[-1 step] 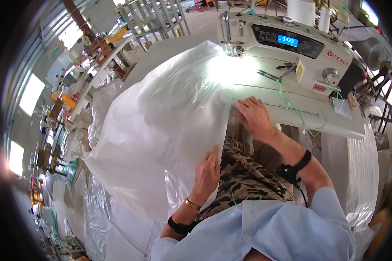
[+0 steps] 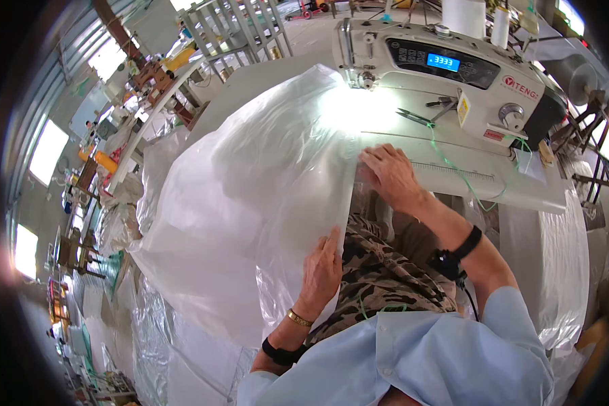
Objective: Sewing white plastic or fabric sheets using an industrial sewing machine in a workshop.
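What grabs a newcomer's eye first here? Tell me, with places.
The big, shiny plastic sheet strikes first, spread across the middle left. Next comes the white glare under the left end of the sewing machine, near top centre; its blue screen glows at upper right.

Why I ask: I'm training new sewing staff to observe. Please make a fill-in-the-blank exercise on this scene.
The left hand, on the translucent sheet, is farther from the sewing machine than the ____ hand.
The machine's display has a ____ background.
The loose thread is ____.
The trousers have a ____ pattern.

Missing words: right; blue; green; camouflage.
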`<state>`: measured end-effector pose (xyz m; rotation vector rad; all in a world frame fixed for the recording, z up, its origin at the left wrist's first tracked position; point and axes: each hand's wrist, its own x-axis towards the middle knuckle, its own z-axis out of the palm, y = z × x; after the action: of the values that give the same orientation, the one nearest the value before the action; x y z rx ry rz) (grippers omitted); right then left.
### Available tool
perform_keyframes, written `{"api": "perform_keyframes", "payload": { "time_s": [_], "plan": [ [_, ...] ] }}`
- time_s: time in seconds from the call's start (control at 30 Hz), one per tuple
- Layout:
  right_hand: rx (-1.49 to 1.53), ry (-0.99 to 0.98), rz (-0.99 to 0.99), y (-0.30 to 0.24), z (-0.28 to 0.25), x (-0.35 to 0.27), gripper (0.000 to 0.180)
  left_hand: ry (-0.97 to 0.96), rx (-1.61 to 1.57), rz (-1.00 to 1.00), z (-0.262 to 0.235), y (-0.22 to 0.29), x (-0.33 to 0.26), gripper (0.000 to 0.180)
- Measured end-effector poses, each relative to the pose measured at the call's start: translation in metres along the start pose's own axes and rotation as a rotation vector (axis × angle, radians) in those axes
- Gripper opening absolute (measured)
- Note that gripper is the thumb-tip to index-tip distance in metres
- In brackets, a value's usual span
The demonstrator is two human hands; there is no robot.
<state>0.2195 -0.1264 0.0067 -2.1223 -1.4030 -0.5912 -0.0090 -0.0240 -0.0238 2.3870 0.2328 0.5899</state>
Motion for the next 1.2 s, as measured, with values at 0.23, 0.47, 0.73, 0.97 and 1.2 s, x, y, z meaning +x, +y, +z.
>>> {"api": "perform_keyframes", "payload": {
  "time_s": [0.23, 0.47, 0.73, 0.97, 1.2],
  "plan": [
    [-0.035, -0.11, -0.022, 0.04, 0.019, 0.036, 0.047, -0.02, 0.209, 0.086, 0.013, -0.001, 0.018, 0.029],
    [0.037, -0.346, 0.14, 0.057, 0.023, 0.058, 0.06, -0.029, 0.281, 0.142, 0.012, -0.005, 0.055, 0.02],
    [0.045, -0.372, 0.14, 0.069, 0.029, 0.071, 0.054, -0.065, 0.358, 0.122, 0.008, -0.007, 0.127, 0.015],
    [0.078, -0.313, 0.142, 0.072, 0.026, 0.073, 0.046, -0.037, 0.429, 0.137, 0.02, -0.004, 0.186, 0.012],
    [0.031, -0.308, 0.17, 0.077, 0.036, 0.074, 0.022, -0.032, 0.457, 0.126, 0.037, -0.012, 0.239, 0.013]
  ]
}}
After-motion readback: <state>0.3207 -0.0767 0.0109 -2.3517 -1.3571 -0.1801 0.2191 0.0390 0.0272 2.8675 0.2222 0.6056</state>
